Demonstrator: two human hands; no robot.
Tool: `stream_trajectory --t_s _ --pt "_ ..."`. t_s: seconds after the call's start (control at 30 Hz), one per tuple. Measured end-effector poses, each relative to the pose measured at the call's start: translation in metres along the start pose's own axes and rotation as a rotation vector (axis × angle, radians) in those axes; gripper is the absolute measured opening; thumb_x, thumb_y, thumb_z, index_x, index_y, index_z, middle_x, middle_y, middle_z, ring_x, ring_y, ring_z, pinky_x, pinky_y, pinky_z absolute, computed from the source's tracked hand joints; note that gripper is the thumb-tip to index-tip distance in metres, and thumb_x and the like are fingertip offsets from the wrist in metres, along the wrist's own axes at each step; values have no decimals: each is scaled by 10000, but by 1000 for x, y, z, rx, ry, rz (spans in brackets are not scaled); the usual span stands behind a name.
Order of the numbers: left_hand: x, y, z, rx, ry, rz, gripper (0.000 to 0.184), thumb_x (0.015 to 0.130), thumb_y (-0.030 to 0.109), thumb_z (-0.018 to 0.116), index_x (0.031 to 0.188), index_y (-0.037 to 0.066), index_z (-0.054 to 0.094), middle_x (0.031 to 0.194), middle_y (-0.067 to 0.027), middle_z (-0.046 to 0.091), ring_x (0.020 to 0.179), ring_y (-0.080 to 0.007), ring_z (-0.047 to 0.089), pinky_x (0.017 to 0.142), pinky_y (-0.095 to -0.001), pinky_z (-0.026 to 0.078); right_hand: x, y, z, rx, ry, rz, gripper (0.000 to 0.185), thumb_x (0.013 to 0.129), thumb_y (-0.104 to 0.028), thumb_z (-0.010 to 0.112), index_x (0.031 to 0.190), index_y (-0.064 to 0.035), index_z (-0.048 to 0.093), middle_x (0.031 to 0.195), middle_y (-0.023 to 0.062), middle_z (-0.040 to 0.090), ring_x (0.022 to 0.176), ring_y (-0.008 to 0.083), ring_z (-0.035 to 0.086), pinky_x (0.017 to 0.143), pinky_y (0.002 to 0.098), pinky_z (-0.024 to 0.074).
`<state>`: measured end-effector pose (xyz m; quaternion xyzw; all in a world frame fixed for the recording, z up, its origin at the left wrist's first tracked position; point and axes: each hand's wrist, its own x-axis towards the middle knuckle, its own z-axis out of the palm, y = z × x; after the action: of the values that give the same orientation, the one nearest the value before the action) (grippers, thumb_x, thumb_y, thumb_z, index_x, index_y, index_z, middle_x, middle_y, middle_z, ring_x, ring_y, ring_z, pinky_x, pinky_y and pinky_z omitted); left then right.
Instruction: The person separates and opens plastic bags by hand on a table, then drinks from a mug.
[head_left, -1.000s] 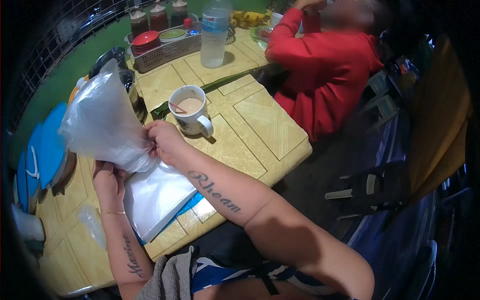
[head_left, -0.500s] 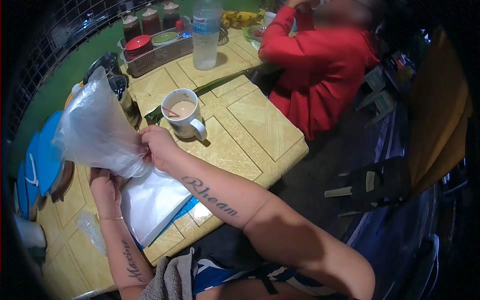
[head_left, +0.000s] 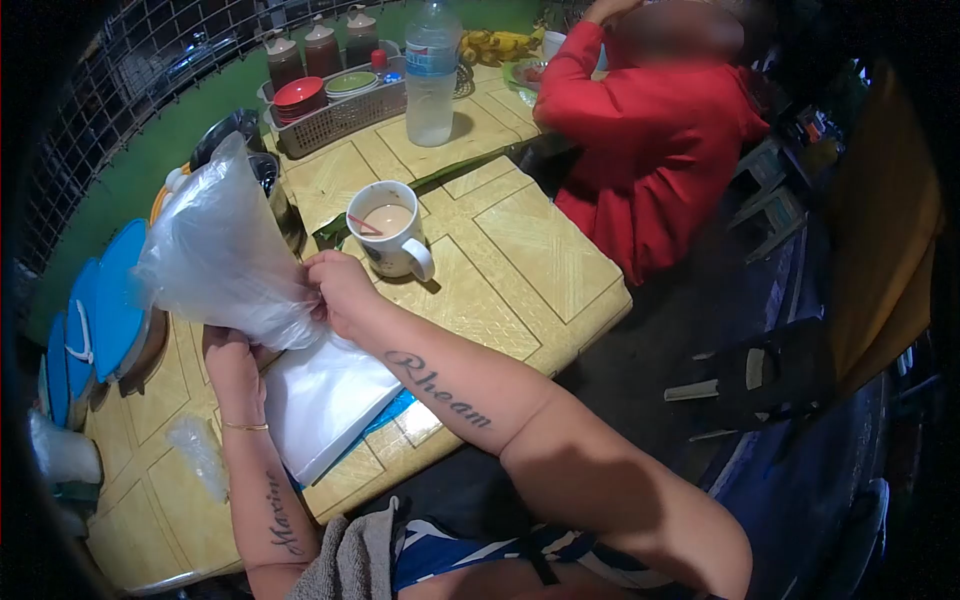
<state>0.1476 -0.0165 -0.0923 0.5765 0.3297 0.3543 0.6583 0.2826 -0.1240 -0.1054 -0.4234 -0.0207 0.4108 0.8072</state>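
Note:
A puffed-out clear plastic bag stands up between my two hands. My right hand pinches its lower right edge. Beneath its lower left side is my left hand, closed on the bag's bottom, the fingertips partly hidden by plastic. Under the bag lies a stack of white plastic sheets or bags, with a blue edge showing below it. A white mug of milky brown drink, a red stick in it, stands just beyond my right hand.
Farther back on the yellow table are a water bottle, a grey basket with dishes and sauce bottles, and bananas. Blue lids stand at left. A person in red sits across the corner.
The camera view has shifted slightly. Both hands keep their hold on the bag, with little visible change in its shape or position.

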Motion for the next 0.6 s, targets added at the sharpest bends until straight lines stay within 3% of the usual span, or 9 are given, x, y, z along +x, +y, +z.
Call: stream_trajectory --t_s 0.17,0.37,0.6 --pt "1 1 -2 20 -36 0 351 907 22 485 1246 74 555 1061 -19 628 806 -109 584 643 -246 489 7 3 -2 -37 -31 -15 208 808 -34 495 996 -84 569 771 49 568 560 182 534 419 359 371" --pt "-1 4 -1 61 -61 18 323 935 19 473 1250 51 539 1007 -29 620 704 -74 521 578 -225 417 6 3 -4 -57 -33 -18 210 815 -39 498 1006 -78 574 763 44 569 567 176 527 457 356 386" --pt "1 2 -3 70 -65 24 328 939 32 479 1258 74 540 969 -9 616 679 -57 501 571 -218 410 -2 1 -5 -68 -5 -49 221 801 -30 534 1012 -52 596 810 58 588 640 182 549 484 340 412"
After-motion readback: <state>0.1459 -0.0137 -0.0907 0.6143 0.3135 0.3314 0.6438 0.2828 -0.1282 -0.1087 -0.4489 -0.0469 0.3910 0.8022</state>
